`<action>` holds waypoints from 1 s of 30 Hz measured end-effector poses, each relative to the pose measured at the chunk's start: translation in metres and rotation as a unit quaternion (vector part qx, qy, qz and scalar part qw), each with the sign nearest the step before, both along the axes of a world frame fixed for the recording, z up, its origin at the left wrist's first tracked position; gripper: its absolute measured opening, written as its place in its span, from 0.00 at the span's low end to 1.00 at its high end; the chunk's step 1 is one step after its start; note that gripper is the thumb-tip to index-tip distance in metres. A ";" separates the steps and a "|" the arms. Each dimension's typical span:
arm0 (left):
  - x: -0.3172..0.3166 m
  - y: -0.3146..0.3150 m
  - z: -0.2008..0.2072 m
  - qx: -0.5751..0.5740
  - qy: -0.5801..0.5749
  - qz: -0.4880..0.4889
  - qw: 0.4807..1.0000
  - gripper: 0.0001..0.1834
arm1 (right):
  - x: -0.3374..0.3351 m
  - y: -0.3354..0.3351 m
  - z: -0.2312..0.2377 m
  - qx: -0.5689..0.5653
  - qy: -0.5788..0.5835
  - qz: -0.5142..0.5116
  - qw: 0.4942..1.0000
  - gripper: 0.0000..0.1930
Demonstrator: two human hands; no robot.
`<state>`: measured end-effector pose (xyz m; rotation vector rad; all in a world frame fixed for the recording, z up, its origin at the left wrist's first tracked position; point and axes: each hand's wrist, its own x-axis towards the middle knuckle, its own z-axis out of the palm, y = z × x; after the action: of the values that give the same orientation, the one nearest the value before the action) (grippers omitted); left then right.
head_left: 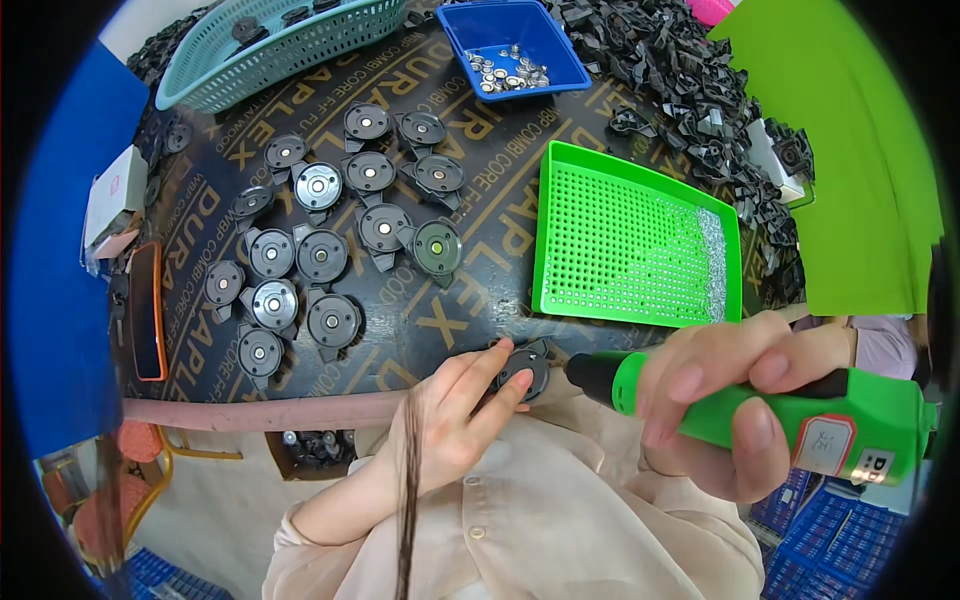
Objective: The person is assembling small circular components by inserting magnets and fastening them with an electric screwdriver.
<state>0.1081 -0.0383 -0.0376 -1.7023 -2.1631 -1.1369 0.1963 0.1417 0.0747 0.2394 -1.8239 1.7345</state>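
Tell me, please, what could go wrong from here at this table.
The green tool in the right hand points its black tip toward the left hand, so a slip might hurt it. The dark round part lies near the table edge and could drop if the left grip loosens.

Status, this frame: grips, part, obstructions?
Left grip holding round black part. Right grip around green power tool, black nose facing part. Dark strand crossing in front of left wrist.
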 end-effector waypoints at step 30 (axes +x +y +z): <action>0.004 -0.001 -0.007 0.005 0.043 0.021 0.999 0.17 | -0.071 0.032 -0.019 0.016 0.028 -0.125 0.992 0.08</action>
<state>0.1116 -0.0392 -0.0442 -1.6611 -2.1271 -1.0429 0.1256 0.1734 0.0559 0.0677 -1.7599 1.5122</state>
